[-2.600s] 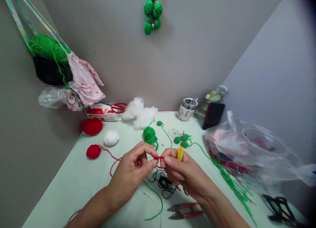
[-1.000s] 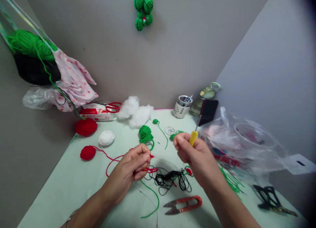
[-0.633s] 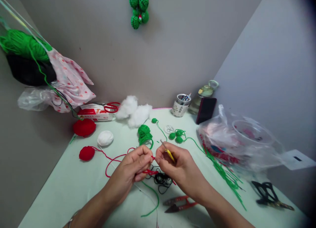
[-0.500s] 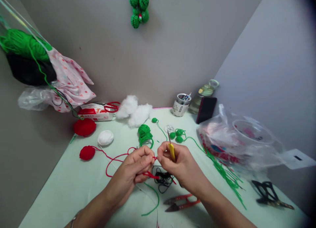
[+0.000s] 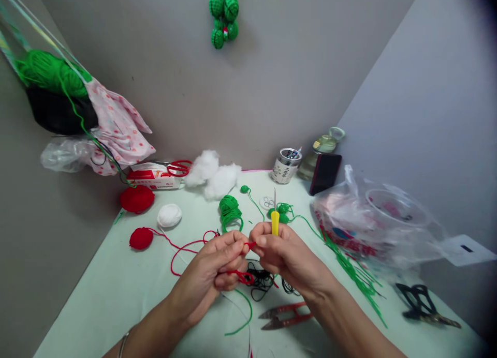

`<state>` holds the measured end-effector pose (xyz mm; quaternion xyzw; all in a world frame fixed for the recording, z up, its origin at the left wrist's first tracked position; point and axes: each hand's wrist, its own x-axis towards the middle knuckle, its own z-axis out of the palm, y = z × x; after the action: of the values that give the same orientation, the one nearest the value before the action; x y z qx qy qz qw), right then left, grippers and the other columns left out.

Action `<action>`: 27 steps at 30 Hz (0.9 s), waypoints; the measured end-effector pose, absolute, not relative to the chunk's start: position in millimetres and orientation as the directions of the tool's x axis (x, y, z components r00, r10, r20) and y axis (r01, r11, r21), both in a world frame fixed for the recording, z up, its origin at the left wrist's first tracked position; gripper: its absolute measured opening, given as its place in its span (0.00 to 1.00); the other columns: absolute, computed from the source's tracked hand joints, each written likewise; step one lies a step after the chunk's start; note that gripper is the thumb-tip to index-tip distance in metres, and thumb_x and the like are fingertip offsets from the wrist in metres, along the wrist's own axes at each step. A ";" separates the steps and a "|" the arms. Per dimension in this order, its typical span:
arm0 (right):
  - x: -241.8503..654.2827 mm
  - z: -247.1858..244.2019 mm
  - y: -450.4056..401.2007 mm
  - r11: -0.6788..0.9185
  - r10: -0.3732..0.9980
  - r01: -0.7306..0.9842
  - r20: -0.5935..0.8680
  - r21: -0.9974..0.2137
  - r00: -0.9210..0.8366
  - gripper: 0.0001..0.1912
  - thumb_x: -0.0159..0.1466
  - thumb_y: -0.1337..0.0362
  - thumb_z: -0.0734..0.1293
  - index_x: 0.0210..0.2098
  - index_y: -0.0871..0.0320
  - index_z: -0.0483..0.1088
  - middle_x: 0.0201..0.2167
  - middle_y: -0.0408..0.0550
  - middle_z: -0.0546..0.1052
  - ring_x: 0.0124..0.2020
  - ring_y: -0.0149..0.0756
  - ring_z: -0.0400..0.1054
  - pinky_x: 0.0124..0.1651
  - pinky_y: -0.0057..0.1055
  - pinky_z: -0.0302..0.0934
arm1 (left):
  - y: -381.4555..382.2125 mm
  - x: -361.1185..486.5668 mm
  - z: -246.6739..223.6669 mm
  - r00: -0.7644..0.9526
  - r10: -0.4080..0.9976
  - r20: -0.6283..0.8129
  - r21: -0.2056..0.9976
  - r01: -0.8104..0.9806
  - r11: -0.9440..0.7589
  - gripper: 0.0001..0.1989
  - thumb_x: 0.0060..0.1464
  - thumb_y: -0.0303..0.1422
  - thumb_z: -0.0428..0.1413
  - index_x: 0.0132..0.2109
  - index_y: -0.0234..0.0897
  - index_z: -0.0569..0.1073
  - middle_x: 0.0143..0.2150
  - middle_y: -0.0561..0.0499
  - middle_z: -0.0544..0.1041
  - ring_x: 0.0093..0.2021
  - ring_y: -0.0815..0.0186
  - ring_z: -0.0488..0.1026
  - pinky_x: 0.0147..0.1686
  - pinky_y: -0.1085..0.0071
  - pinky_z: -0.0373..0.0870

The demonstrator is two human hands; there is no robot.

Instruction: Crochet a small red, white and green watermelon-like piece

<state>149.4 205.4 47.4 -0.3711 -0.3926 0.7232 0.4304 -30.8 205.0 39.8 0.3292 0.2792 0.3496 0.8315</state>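
Note:
My left hand (image 5: 221, 259) pinches a small piece of red yarn work (image 5: 250, 244) between thumb and forefinger, and a red loop (image 5: 245, 278) hangs below its fingers. Facing it, my right hand (image 5: 285, 252) grips the yellow handle of a crochet hook (image 5: 275, 221), its metal shaft pointing up. The right thumb and forefinger also pinch the red piece, so it stretches between both hands. Red yarn trails left to a small red ball (image 5: 141, 238). Under the hands lie a tangle of black yarn (image 5: 261, 280) and orange-handled thread snips (image 5: 285, 315).
Behind the hands are a green yarn skein (image 5: 230, 210), a white ball (image 5: 169, 215) and white stuffing (image 5: 217, 174). Green strands (image 5: 355, 270) and a plastic bag (image 5: 373, 218) lie right. Red-handled scissors (image 5: 179, 168) rest on a box. A pen tin (image 5: 286, 166) and phone (image 5: 326, 174) stand at the back.
The crochet hook has turned more upright in my right hand. My right thumb now presses onto the red piece near the left fingertips. The whole view has shifted slightly.

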 end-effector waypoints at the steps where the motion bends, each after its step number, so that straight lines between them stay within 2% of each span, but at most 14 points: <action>1: 152.6 48.5 207.4 -0.327 0.916 -0.359 -0.199 -0.874 -0.350 0.17 0.57 0.56 0.76 0.27 0.58 0.67 0.20 0.32 0.61 0.16 0.17 0.37 0.18 0.23 0.33 | 205.1 -30.8 39.3 0.597 0.766 -0.238 0.735 -0.405 0.544 0.18 0.58 0.42 0.69 0.35 0.36 0.71 0.21 0.65 0.51 0.21 0.76 0.40 0.20 0.78 0.40; 5: 172.9 57.7 213.1 -0.250 0.959 -0.454 -0.154 -0.855 -0.239 0.21 0.56 0.58 0.78 0.25 0.57 0.62 0.22 0.31 0.60 0.17 0.15 0.32 0.18 0.22 0.30 | 206.9 -32.5 37.6 0.560 0.787 -0.258 0.694 -0.460 0.554 0.19 0.55 0.41 0.71 0.35 0.36 0.70 0.20 0.67 0.51 0.20 0.77 0.39 0.20 0.78 0.40; 7: 179.5 60.8 212.3 -0.203 0.972 -0.413 -0.130 -0.888 -0.198 0.22 0.57 0.56 0.78 0.25 0.57 0.62 0.22 0.32 0.60 0.17 0.16 0.32 0.18 0.23 0.31 | 208.1 -32.7 36.5 0.543 0.797 -0.266 0.683 -0.477 0.553 0.19 0.55 0.40 0.72 0.35 0.36 0.70 0.20 0.67 0.52 0.20 0.77 0.39 0.20 0.78 0.40; 11: 168.9 58.1 202.5 -0.122 0.977 -0.138 -0.094 -0.983 -0.190 0.23 0.65 0.45 0.71 0.26 0.57 0.67 0.16 0.30 0.52 0.17 0.22 0.39 0.20 0.26 0.36 | 208.4 -29.9 32.6 0.545 0.792 -0.273 0.685 -0.468 0.558 0.20 0.53 0.41 0.73 0.36 0.36 0.71 0.20 0.67 0.52 0.20 0.77 0.39 0.20 0.78 0.41; 14: 152.6 54.9 194.9 0.038 0.987 0.083 0.025 -0.996 -0.160 0.19 0.64 0.47 0.73 0.32 0.57 0.70 0.24 0.37 0.64 0.24 0.27 0.53 0.26 0.27 0.49 | 206.5 -27.4 29.8 0.549 0.792 -0.268 0.691 -0.463 0.555 0.20 0.54 0.43 0.72 0.35 0.36 0.71 0.20 0.67 0.52 0.20 0.77 0.39 0.20 0.78 0.42; 17: 145.6 52.9 192.8 0.125 0.981 0.135 0.102 -0.983 -0.166 0.21 0.68 0.48 0.70 0.28 0.56 0.68 0.25 0.38 0.64 0.27 0.29 0.54 0.30 0.29 0.51 | 204.1 -25.8 30.0 0.567 0.785 -0.251 0.704 -0.449 0.550 0.20 0.55 0.43 0.72 0.34 0.36 0.70 0.20 0.67 0.51 0.20 0.77 0.38 0.20 0.78 0.41; 19: 145.5 50.7 193.9 0.096 0.980 0.069 0.082 -0.993 -0.179 0.21 0.67 0.47 0.70 0.28 0.57 0.68 0.22 0.36 0.60 0.25 0.28 0.50 0.28 0.29 0.47 | 203.1 -24.7 32.5 0.573 0.784 -0.238 0.720 -0.438 0.539 0.19 0.56 0.42 0.71 0.36 0.36 0.72 0.20 0.67 0.50 0.20 0.77 0.39 0.21 0.78 0.41; 22: 146.3 46.8 197.2 -0.061 0.975 -0.143 -0.029 -0.988 -0.218 0.21 0.63 0.46 0.74 0.29 0.57 0.69 0.18 0.32 0.56 0.21 0.24 0.43 0.24 0.28 0.39 | 203.0 -22.8 38.2 0.574 0.789 -0.218 0.736 -0.435 0.519 0.17 0.58 0.41 0.69 0.36 0.36 0.72 0.20 0.66 0.50 0.21 0.76 0.40 0.21 0.78 0.42; 25: 151.5 49.6 201.0 -0.187 0.963 -0.302 -0.114 -0.935 -0.243 0.22 0.60 0.48 0.76 0.27 0.57 0.67 0.19 0.33 0.60 0.18 0.21 0.40 0.22 0.27 0.34 | 204.6 -23.9 42.5 0.585 0.783 -0.214 0.733 -0.434 0.524 0.18 0.56 0.42 0.70 0.35 0.36 0.72 0.20 0.66 0.50 0.20 0.76 0.40 0.20 0.78 0.41; 27: 162.4 57.7 204.4 -0.172 0.974 -0.370 -0.103 -0.913 -0.201 0.23 0.59 0.51 0.78 0.25 0.56 0.64 0.20 0.33 0.60 0.18 0.20 0.38 0.21 0.26 0.33 | 206.4 -27.7 43.1 0.573 0.789 -0.222 0.722 -0.447 0.528 0.19 0.54 0.42 0.72 0.35 0.36 0.72 0.20 0.66 0.50 0.20 0.76 0.39 0.20 0.78 0.40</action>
<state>162.4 204.4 57.7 -0.3796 -0.3978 0.6649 0.5055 -27.7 206.4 43.1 0.3122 0.2735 0.3723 0.8302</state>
